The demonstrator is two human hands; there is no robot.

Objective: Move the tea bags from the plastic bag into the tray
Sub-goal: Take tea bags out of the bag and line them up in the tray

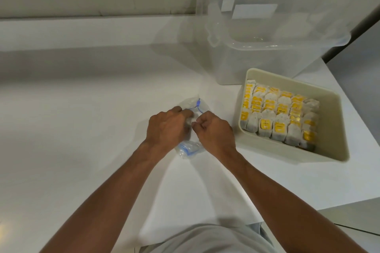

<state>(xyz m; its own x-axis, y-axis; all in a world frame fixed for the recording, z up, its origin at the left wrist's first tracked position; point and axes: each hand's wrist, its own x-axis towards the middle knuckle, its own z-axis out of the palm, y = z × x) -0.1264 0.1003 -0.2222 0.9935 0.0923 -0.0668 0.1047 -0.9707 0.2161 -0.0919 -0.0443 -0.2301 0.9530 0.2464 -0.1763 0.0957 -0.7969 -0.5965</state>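
plastic bag (190, 149) lies crumpled on the surface (82, 109), left of the tray and apart from it. left hand (166, 127) grips the middle of the bag with curled fingers. right hand (213, 131) pinches the film near the blue zip line. both hands sit close together over the bag. whether any tea bag is inside cannot be told: the film is crumpled and the hands cover it.

tea bags (279, 117) stand in packed rows inside the tray (267, 151) and fill most of it.

likely faults:
- a sharp pull on the film could fling any contents onto the surface, short of the tray.
- the rows leave little free room, so forcing more in could crush or tip the standing tea bags.
- thin paper could snag on the zip line and tear.

clear container (267, 26) stands just behind the tray. a wide arm swing could knock it.
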